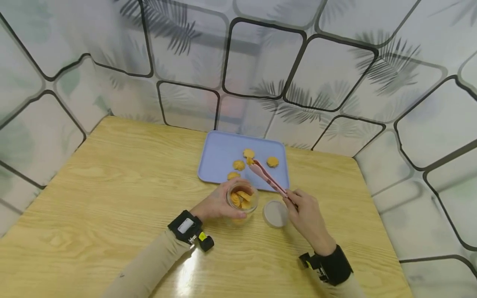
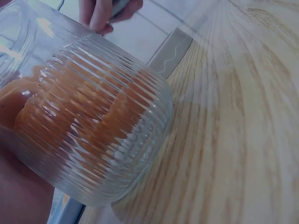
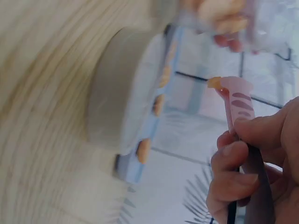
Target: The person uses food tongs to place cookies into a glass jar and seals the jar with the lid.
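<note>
Cookies [image 1: 239, 165], golden and ridged, are in three places: four lie on a blue tray [image 1: 214, 151], several fill the lower part of my jar [image 2: 154, 112], and one is pinched at the tips of pink tongs [image 1: 269, 179]. My left hand [image 1: 220, 203] is curled round the jar, which is clear ribbed glass, its mouth uncovered and facing up, just in front of the tray. My right hand [image 1: 307, 213] grips the tongs by their handle, pointing them forward and left over the tray. The pinched cookie is right by the farthest cookie on the tray; whether they touch, I cannot tell. A round, pale lid [image 1: 275, 214] lies flat on the wooden table [image 1: 141, 174], between the jar and my right hand. Behind the table hangs a white sheet [image 1: 190, 66] patterned with dark outlines and grey leaves.
</note>
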Motion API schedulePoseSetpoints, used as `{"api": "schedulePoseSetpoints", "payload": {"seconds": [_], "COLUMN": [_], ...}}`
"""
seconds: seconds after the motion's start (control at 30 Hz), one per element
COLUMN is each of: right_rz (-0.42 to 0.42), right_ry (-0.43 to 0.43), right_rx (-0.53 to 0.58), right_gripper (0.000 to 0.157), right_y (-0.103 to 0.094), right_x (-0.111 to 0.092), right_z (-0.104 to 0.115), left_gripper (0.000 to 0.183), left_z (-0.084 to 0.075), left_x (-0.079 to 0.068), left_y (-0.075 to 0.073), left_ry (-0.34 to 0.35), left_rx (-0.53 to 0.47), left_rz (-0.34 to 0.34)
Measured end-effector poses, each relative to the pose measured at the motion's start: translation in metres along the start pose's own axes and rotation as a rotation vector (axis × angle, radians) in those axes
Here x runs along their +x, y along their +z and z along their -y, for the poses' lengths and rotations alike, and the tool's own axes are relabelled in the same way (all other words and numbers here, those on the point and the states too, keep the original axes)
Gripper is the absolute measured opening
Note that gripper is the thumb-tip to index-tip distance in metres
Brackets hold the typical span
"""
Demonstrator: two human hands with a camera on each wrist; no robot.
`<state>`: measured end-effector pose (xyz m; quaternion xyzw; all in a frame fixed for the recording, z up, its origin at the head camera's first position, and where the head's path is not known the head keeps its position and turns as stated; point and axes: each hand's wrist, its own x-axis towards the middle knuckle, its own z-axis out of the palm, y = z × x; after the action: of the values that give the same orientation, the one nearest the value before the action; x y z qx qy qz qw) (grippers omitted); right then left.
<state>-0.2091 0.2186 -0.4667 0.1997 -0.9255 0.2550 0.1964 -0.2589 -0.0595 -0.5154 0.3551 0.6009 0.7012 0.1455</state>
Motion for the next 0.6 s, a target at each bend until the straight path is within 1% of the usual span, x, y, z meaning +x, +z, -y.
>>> {"api": "schedulePoseSetpoints", "payload": {"seconds": [0.07,0.13,0.2,0.33,0.47,0.6], "right_rz": [-0.028,-0.030,-0.001,0.111,0.204,0.271], "right_ry": [-0.014,-0.013,0.014,0.065,0.052,0.049], "right_rx": [0.073,0.143,0.218,0.337,0.385,0.384], "right_gripper": [0.023,0.022,0.020,0.018,0.019,0.022], "right_y": [-0.009,-0.019,-0.029,-0.047,-0.057,-0.061], "right_x": [-0.006,-0.012,-0.017,-0.026,-0.030,-0.033], "right_z": [0.005,0.010,0.015,0.023,0.028,0.030], "left_gripper": [0.074,0.075,0.075,0.076,0.083,0.084], "left_z": [0.000,-0.001,-0.001,-0.001,-0.002,-0.003], "left_x": [0.001,0.002,0.002,0.001,0.000,0.000], "left_y": [0.001,0.002,0.002,0.002,0.001,0.000], "left_ry": [0.003,0.003,0.000,-0.028,-0.079,-0.078], "left_rx": [-0.017,-0.033,-0.039,-0.024,-0.004,-0.034], "left_rz": [0.003,0.003,0.001,-0.008,-0.022,-0.013]}}
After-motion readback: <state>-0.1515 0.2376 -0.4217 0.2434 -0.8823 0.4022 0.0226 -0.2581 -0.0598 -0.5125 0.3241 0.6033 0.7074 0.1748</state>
